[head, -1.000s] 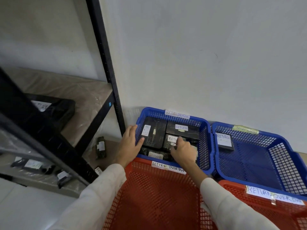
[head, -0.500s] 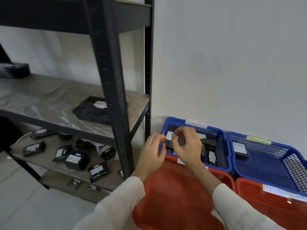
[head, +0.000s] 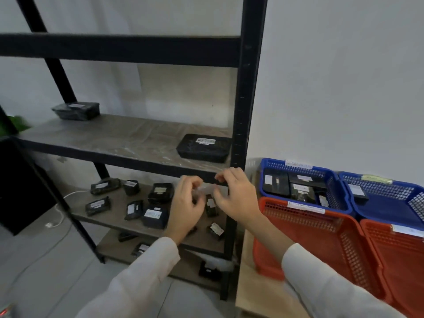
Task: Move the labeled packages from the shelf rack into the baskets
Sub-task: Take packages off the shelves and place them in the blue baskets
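Closest to the camera are two white sleeves, with both hands raised in front of the black shelf rack [head: 249, 92]. The left hand [head: 187, 204] and right hand [head: 234, 196] sit close together, fingers curled in, and there's a small pale blurry thing between the fingertips. It looks like both are pinching it, but it's too smeared to say what it is or whether they really grip it.

To the right, on the floor, are two red baskets in front. The nearer left one [head: 321, 239] has a white label strip on its rim and looks empty from here; the other red basket [head: 394, 260] is just beside it at the right edge, also with a label.

Behind the hands, the lower shelf [head: 114, 216] has a bunch of small black labeled packages scattered on it, like the boxy one [head: 154, 216] just left of the left hand and a flatter one [head: 98, 205] further left. A couple more lie on the bottom shelf under it.

Behind the red ones are two blue baskets. The left blue basket [head: 298, 189] already holds several black labeled packages; the right blue basket [head: 390, 196] has one in its back left corner.

Further up, the middle shelf holds a big black package [head: 204, 148] near the right post and another [head: 76, 110] far back on the left. White wall behind everything.
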